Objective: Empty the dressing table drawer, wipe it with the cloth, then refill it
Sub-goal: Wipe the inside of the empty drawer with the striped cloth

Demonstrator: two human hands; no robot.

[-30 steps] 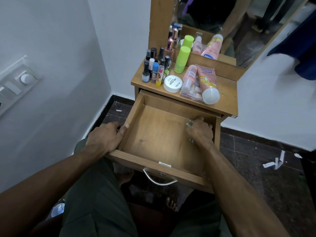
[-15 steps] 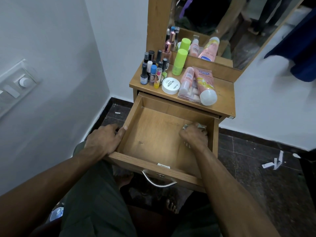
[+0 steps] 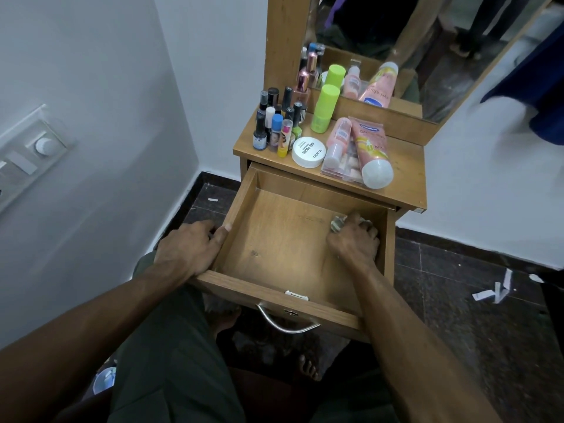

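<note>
the right hand (image 3: pixel 354 241) lay inside the drawer (image 3: pixel 283 239) near its back right corner, fingers curled round a bunched cloth (image 3: pixel 337 225) and pressing it to the wooden bottom. the left hand (image 3: pixel 189 247) gripped the drawer's left wall, thumb hooked over the edge, the other fingers curled on the outside. bottles (image 3: pixel 274 126), a white jar (image 3: pixel 308 152) and pink tubes (image 3: pixel 369 148) stood on the counter (image 3: pixel 406 175) above. since a second earlier the right hand and cloth had slid further toward that right wall; the left had stayed put.
</note>
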